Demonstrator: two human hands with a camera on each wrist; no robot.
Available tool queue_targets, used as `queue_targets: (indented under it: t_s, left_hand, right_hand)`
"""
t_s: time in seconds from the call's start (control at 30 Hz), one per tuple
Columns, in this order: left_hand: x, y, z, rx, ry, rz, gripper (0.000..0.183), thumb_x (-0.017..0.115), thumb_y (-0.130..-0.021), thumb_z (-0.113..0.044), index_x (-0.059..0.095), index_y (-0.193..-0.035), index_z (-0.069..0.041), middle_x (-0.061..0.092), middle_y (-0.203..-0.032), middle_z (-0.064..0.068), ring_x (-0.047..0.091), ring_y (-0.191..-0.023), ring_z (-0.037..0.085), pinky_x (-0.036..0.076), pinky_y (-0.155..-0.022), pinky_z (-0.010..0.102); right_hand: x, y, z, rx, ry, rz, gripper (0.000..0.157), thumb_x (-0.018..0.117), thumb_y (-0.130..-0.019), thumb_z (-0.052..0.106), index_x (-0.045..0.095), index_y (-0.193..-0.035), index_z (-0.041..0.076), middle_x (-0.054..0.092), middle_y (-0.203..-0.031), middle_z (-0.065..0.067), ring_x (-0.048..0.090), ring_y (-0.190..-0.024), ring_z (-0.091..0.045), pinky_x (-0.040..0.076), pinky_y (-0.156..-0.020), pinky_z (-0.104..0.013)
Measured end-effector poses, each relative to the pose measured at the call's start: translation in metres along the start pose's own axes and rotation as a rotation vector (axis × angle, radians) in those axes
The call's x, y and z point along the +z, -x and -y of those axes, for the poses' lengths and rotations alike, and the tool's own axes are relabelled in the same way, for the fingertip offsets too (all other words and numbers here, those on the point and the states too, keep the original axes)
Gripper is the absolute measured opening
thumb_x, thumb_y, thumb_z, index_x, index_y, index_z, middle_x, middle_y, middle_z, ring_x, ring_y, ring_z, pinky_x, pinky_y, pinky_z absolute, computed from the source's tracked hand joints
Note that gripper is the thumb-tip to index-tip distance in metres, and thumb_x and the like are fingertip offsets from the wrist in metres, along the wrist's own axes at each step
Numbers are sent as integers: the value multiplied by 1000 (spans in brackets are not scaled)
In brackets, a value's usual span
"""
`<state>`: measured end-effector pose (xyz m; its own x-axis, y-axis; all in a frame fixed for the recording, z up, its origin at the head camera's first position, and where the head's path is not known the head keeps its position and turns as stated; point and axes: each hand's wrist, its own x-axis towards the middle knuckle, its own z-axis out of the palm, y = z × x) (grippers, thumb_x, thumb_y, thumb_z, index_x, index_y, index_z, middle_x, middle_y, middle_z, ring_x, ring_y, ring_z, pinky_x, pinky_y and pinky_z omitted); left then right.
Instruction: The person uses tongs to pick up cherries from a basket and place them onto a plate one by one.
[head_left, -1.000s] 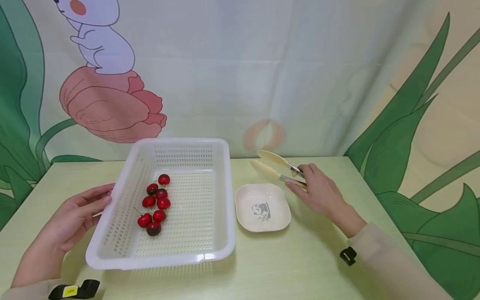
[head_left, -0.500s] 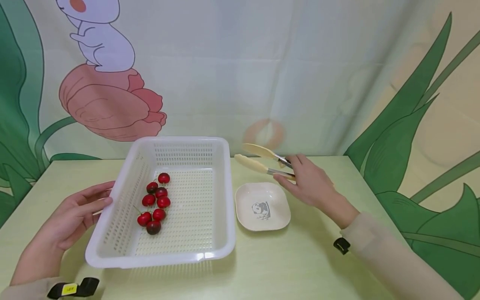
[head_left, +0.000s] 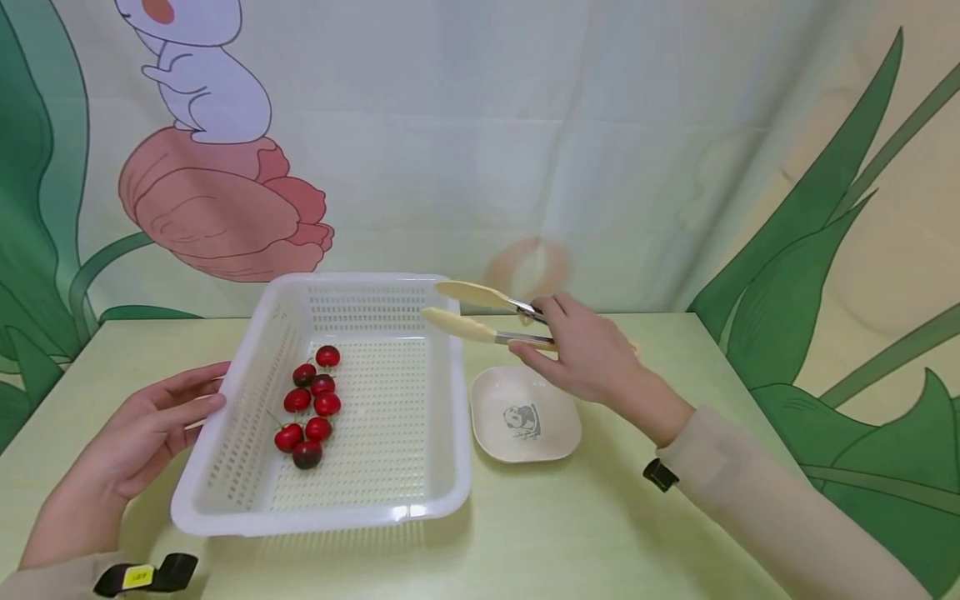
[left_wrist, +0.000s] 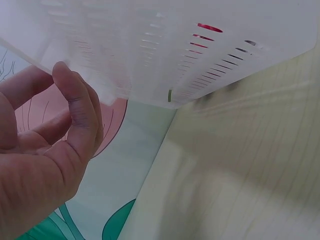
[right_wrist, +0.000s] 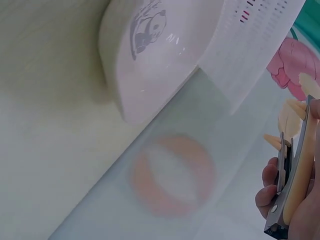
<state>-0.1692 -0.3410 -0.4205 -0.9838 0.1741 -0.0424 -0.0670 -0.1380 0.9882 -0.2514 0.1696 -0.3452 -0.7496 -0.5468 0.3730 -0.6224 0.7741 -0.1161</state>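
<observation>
Right hand (head_left: 588,346) holds the tongs (head_left: 459,323), fingers wrapped round the handle; tong tips apart, appearing over the far right corner of the basket (head_left: 322,522). Left hand (head_left: 153,429) touches its left rim, fingers loosely bent. Cherries (head_left: 326,405) clustered left of centre inside; plate (head_left: 551,408) just right. Judged risks: tongs carried low could snag the rim, jolting the basket; smooth, crowded cherries could roll from a poorly centred pinch.

Room right of cherries (head_left: 298,402) — basket rim (head_left: 461,433) around
</observation>
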Motion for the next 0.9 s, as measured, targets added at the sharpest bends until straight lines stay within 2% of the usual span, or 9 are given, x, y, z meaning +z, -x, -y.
queue_targets:
  t_s: [0.1, 0.3, 0.63, 0.9]
  left_hand:
    - [0, 0, 0, 0, 2, 1, 35, 54, -105, -2, 64, -127, -28, 69, -119, -8, 72, -98, 15, 61, -80, 30]
    - [-1, 0, 2, 4, 14, 5, 36, 54, -106, -2, 65, -127, -28, 69, -120, -7, 73, -98, 16, 61, -80, 31]
    - [-2, 0, 2, 9, 19, 9, 37, 53, -106, -1, 67, -127, -28, 70, -119, -7, 73, -97, 17, 61, -79, 31]
    - [-2, 0, 2, 3, 23, 12, 38, 53, -106, -2, 64, -130, -28, 70, -120, -7, 73, -98, 18, 61, -81, 31]
  right_hand:
    - [2, -5, 7, -37, 4, 5, 56, 60, -99, 53, 55, -130, 8, 60, -112, -5, 57, -84, -21, 53, -64, -38]
    - [12, -13, 20, -71, 28, 54, 50, 61, -99, 53, 59, -121, 8, 59, -104, -3, 56, -79, -18, 51, -60, -36]
    - [24, -35, 42, -127, 118, 153, 54, 54, -100, 59, 59, -116, 7, 56, -97, -1, 56, -78, -18, 49, -58, -33]
    - [34, -57, 61, -177, 209, 171, 55, 53, -101, 59, 60, -114, 6, 56, -94, -2, 55, -76, -17, 49, -56, -31]
